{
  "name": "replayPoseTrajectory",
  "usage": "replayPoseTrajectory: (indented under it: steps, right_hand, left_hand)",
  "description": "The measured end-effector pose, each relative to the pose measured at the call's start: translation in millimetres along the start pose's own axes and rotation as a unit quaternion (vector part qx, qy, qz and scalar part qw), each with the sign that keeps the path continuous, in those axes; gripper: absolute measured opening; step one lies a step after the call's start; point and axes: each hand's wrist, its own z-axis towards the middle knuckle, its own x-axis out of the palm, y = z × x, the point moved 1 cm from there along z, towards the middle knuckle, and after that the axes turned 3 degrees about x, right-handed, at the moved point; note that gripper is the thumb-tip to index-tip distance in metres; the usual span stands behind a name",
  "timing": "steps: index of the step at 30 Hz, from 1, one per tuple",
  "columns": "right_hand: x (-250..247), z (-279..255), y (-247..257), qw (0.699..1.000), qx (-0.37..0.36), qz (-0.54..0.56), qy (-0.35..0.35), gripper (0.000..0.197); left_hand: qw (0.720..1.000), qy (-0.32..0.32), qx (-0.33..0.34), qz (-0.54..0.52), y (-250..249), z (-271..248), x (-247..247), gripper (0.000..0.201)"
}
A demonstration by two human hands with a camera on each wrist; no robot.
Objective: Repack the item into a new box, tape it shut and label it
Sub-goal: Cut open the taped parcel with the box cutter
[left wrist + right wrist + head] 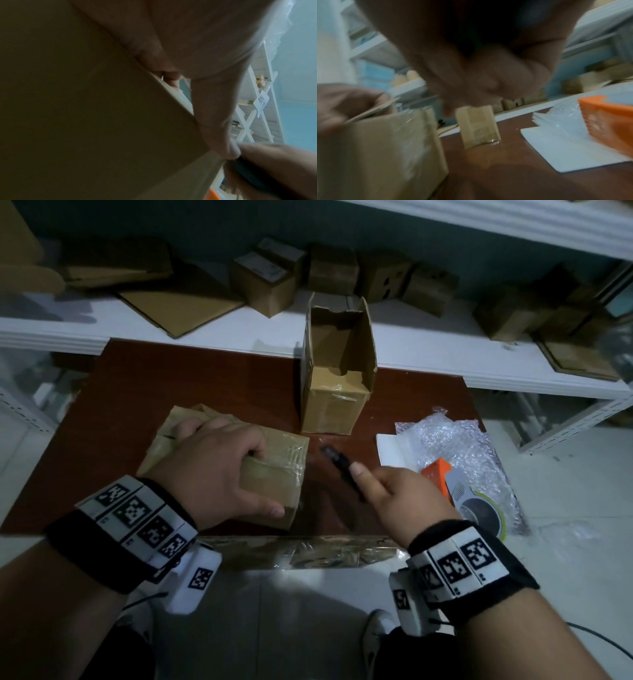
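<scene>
A taped brown cardboard box (274, 477) lies on its side on the dark red table (154, 385). My left hand (226, 470) grips it from above, fingers curled over the far edge and thumb on the near face. The left wrist view is filled by the box's side (85, 108) and my thumb (214, 121). My right hand (373, 487) holds a black utility knife (337, 462) just right of the box, its tip pointing toward the box's taped end. An open-topped cardboard box (330, 409) stands upright behind, seemingly empty; it also shows in the blurred right wrist view (477, 125).
An orange tape dispenser (455, 491) rests on bubble wrap (462, 440) and white sheets (394, 451) at the table's right edge. A white shelf (239, 333) behind the table carries flat cardboard (178, 306) and several small boxes (267, 282).
</scene>
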Motion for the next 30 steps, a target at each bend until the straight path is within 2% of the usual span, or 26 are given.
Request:
replayPoseTrajectory:
  steps: [2, 3, 5, 6, 7, 10, 13, 14, 16, 20, 23, 27, 30]
  right_hand:
    - [5, 8, -2, 0.994, -0.004, 0.084, -0.072, 0.046]
    - [10, 8, -1, 0.983, 0.001, 0.166, -0.08, 0.04]
    - [27, 6, 10, 0.935, 0.028, 0.353, -0.026, 0.032]
    - [36, 5, 16, 0.91, 0.039, 0.412, 0.006, 0.029]
    - [44, 5, 21, 0.903, 0.043, 0.426, 0.028, 0.026]
    - [58, 7, 30, 0.919, 0.013, 0.393, 0.025, 0.021]
    - [58, 11, 28, 0.936, -0.013, 0.352, 0.006, 0.014]
    - [57, 12, 27, 0.929, -0.008, 0.37, 0.009, 0.01]
    - [54, 13, 26, 0.913, 0.004, 0.408, 0.025, 0.004]
    - [61, 13, 24, 0.925, -0.003, 0.38, 0.027, 0.025]
    - [64, 10, 25, 0.931, -0.006, 0.364, 0.037, 0.033]
    - [63, 4, 30, 0.929, -0.013, 0.367, 0.042, 0.029]
    - [67, 5, 29, 0.93, -0.008, 0.367, 0.028, 0.019]
  left_hand:
    - [1.0, 0.002, 0.001, 0.008, -2, -1, -2, 0.062]
    - [1.0, 0.002, 0.005, 0.012, -4, -2, -3, 0.062]
    - [1.0, 0.004, 0.016, 0.027, -8, -3, -6, 0.062]
    - [0.999, 0.004, 0.02, 0.03, -9, -3, -8, 0.06]
    - [0.999, 0.006, 0.021, 0.024, -9, -3, -8, 0.058]
    - [0.999, -0.015, 0.023, -0.035, -8, -3, -7, 0.049]
    - [0.996, -0.042, -0.005, -0.084, -6, -4, -8, 0.019]
    - [0.994, -0.044, -0.017, -0.101, -5, -3, -9, 0.019]
    - [0.992, -0.05, -0.029, -0.11, -1, -3, -10, 0.038]
    - [0.992, -0.054, -0.032, -0.105, 1, 4, -15, 0.03]
    - [0.993, -0.019, -0.039, -0.113, 3, 13, -21, 0.032]
    - [0.994, 0.035, -0.033, -0.097, 1, 23, -25, 0.039]
    - [0.994, 0.059, 0.001, -0.089, 4, 27, -27, 0.044]
